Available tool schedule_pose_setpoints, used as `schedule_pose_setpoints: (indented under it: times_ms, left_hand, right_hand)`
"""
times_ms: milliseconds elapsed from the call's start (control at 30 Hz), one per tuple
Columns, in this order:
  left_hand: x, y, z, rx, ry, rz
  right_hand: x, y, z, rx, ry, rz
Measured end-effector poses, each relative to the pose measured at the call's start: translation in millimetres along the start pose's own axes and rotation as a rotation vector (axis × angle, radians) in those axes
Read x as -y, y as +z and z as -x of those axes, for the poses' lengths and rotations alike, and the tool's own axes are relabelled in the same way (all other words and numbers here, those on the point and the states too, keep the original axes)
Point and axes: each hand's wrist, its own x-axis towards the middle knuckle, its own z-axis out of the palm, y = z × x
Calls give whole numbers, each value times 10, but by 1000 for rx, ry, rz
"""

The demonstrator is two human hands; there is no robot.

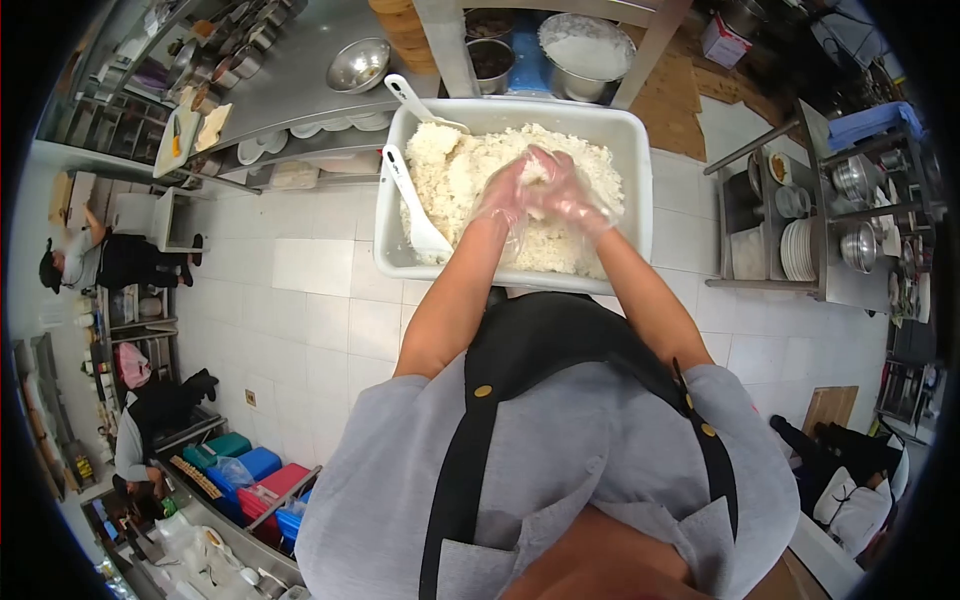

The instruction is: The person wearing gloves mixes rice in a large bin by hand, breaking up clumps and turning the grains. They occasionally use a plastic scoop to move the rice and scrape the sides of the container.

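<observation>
Presently both hands work inside a large white tub (630, 190) heaped with cooked rice (470, 180). The left hand (505, 195) and the right hand (570, 200) each wear a thin clear plastic glove, and they meet near the middle of the heap, fingers curled inward and pressed together around a clump of rice — how much each hand has hold of cannot be told, as the fingers overlap. The tub sits directly ahead of the person's chest, with white floor tiles (320, 300) showing beside and below it.

Two white rice paddles rest in the tub's left part: one paddle (415, 210) lies against the rice on the left side, the other paddle (420, 105) leans over the far left corner. Beyond the tub stand a metal bowl (358, 65) on a steel counter (290, 90) and a pot of white contents (585, 50) — apart from the hands. Other people work at the far left.
</observation>
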Motion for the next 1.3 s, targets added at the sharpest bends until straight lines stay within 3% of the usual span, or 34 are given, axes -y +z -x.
schedule_pose_setpoints:
  times_ms: [33,100,167,233,267,300,333,367,400,433,500,600,767,833,900,933,967,1000,1033,1067,1100,1133,1167,1200,1233,1300]
  left_hand:
    - [-40,27,2,42,-9,10]
    - [-7,-55,-179,130,33,-33]
    - [98,-76,-99,61,143,-132]
    - [199,-64,-28,99,200,-184]
    - [184,-85,-47,188,199,-188]
    - [204,8,-76,74,194,-309]
    - [277,-110,-307,69,237,-447]
    - [377,-247,-398,93,274,-288]
    - [391,-468,-604,401,366,-332]
    - [298,-67,-316,54,216,-192]
    - [301,-62,-382,-136,106,-129]
    - [154,275,-114,-194,116,-82]
    - [-85,237,131,79,-57,-180]
    - [-231,192,318,145,-81,-351]
    - [-316,411,523,205,-40,-259]
    - [-399,502,635,216,-11,-208]
    - [-254,260,366,412,333,-455]
    - [-150,18,176,524,339,-340]
    - [-37,-224,1,637,332,-222]
    - [-64,-220,-103,595,445,-349]
    - [-111,-149,-124,521,533,-467]
    - [-169,-116,-127,456,604,-537]
    - [-250,-85,-67,397,621,-572]
    - [-238,-122,-141,517,802,-397]
    - [-163,-151,-236,496,721,-347]
    - [-279,52,137,408,282,-96]
  right_hand:
    - [26,44,121,-16,-40,251]
    - [-10,50,266,-33,-81,156]
    - [22,12,337,-82,-67,88]
    - [-292,-2,237,-159,-467,324]
    - [-427,71,218,-209,-578,279]
    - [-313,28,333,-141,-391,210]
    - [-315,19,318,-134,-412,167]
    - [-333,22,281,-138,-513,217]
    - [-267,49,298,-121,-410,243]
    - [-169,2,352,-145,-297,172]
    - [-78,92,373,-179,-188,28]
    - [-196,160,294,-255,-188,-109]
    - [-101,40,357,-470,-214,-88]
    - [92,-178,374,-389,-246,-48]
    - [224,-257,281,-344,-182,-75]
    - [221,-278,188,-271,-276,109]
    - [158,-242,110,-184,-386,277]
    - [-108,-138,19,-98,-472,-258]
    - [-170,-140,-47,-82,-464,-198]
    - [-231,-148,-100,-66,-457,-137]
    - [20,-270,-48,-99,-245,-94]
    - [344,-413,104,-39,-245,-331]
    - [131,-298,41,-149,-369,-523]
    - [106,-374,-24,-70,-324,-483]
    - [137,-381,-63,-28,-130,-409]
    - [167,-393,-37,5,-149,-483]
